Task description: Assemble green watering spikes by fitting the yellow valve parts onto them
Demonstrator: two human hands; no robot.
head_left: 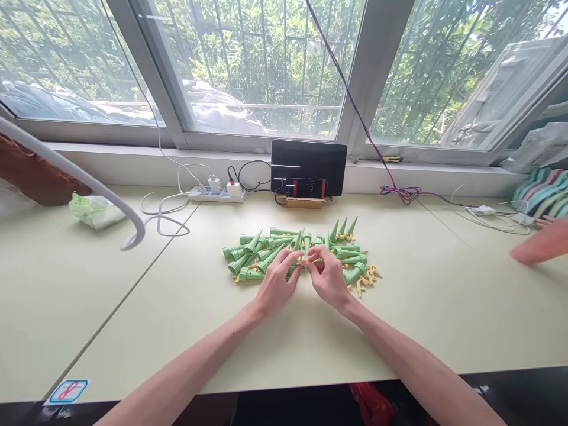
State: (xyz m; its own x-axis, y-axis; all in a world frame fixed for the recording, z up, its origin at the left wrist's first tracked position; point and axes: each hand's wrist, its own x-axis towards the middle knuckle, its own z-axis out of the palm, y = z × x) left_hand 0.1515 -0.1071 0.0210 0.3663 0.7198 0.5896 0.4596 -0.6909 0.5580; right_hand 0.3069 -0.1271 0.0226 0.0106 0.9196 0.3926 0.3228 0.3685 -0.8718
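Observation:
Over the near edge of a pile of green plastic spikes (251,259), my left hand (280,277) and my right hand (329,277) meet fingertip to fingertip. Both are closed in a pinch. Something small and pale shows between the fingertips, but its kind cannot be made out. The spikes are hollow cones with ribbed collars; most lie on their sides. Three green cones (343,229) stand point up at the back right of the pile. Small yellow plastic pieces (367,278) lie among the spikes and beside my right hand.
Behind the pile, a phone (306,188) leans against a dark tablet (309,160). A power strip (217,194) with cables lies left, near a plastic bag (95,211) and a white curved bar (102,177). At right, another person's hand (544,239) is near stacked coloured items (544,192).

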